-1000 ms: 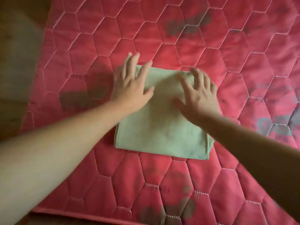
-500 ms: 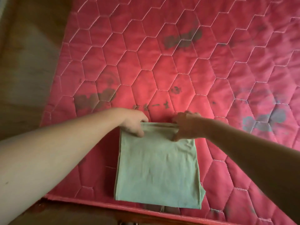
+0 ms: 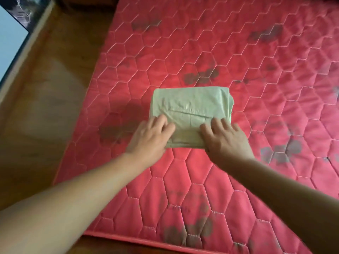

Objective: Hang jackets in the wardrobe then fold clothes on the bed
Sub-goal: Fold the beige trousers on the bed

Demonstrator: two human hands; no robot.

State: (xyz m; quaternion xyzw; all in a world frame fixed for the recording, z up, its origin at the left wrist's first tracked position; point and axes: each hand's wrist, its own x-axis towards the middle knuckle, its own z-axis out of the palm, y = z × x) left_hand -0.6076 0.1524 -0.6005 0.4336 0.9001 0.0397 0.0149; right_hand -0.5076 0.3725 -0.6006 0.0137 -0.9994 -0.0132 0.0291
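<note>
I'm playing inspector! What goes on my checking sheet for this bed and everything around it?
Surface: red quilted mattress with a hexagon stitch pattern and some dark patches.
Job's things: one folded green cloth lies flat near the middle of the mattress. No jackets or wardrobe in view.
Clutter: nothing seen.
Hands: left hand and right hand both rest on the cloth's near edge, pressing it down with their fingers laid out on top.
Cables: nothing seen.
Surroundings: brown wooden surface to the left of the mattress; a pale blue panel with a dark edge in the far left corner.
</note>
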